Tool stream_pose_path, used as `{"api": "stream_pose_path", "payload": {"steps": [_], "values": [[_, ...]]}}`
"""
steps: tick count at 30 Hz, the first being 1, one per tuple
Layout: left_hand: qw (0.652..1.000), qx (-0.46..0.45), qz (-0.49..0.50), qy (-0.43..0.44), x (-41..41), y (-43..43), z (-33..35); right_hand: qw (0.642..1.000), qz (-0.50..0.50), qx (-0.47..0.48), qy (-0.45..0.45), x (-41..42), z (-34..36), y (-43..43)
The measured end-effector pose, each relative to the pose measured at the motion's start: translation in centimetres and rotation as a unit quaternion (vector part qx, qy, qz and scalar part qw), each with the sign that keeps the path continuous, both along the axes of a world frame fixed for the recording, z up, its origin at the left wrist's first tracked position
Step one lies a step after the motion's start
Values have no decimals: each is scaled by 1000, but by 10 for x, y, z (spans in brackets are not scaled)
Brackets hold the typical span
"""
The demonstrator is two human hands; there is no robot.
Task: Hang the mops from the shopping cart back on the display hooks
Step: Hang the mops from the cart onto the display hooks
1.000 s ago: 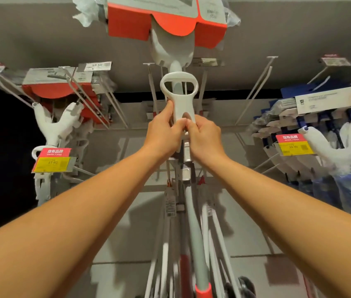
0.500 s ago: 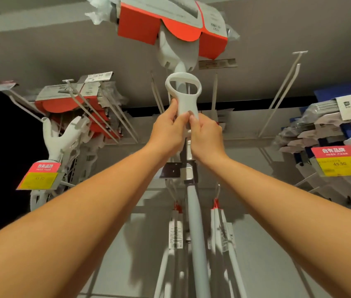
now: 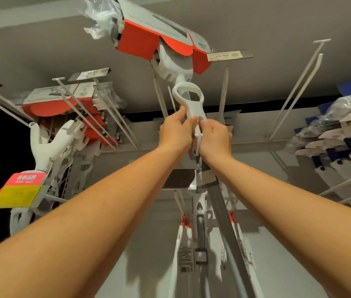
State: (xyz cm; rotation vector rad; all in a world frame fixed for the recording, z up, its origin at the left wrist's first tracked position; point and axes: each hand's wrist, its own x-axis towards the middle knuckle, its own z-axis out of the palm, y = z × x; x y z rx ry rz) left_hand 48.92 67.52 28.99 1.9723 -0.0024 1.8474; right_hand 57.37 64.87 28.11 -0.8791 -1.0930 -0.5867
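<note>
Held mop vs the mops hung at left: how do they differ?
1. The held mop is gripped by the left hand and right hand at its white loop; the left mops hang untouched.
2. The held mop is single, with its head tilted; the left mops are bunched several deep.
Shared: red-and-grey card sleeve, white yoke.

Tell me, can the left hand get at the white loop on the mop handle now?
Probably yes: the left hand grips the mop handle just under the loop, with nothing between the two.
</note>
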Motion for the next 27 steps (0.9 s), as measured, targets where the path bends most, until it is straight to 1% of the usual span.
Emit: {"api": "stream_pose_path", "payload": {"steps": [3,7,9,12,16,19,22,24,27], "values": [[999,-1,-41,22,7,6,6,1000,-10,19,16,5,0,5],[997,2,-58,54,20,15,9,999,-35,24,35,18,-1,11],[995,-14,-74,59,23,21,14,997,-51,33,37,19,2,15],[995,-12,-58,77,26,32,23,996,-66,32,58,20,7,22],[993,-22,-34,111,32,44,23,993,-59,1,105,26,5,38],[985,-56,-8,164,36,51,29,987,-75,-33,140,34,2,50],[963,-79,34,254,35,59,39,982,-73,-59,163,40,1,61],[952,-82,49,291,33,69,43,983,-73,-71,150,43,-2,69],[944,-79,18,319,31,94,45,987,-79,-80,113,49,-3,80]]}}
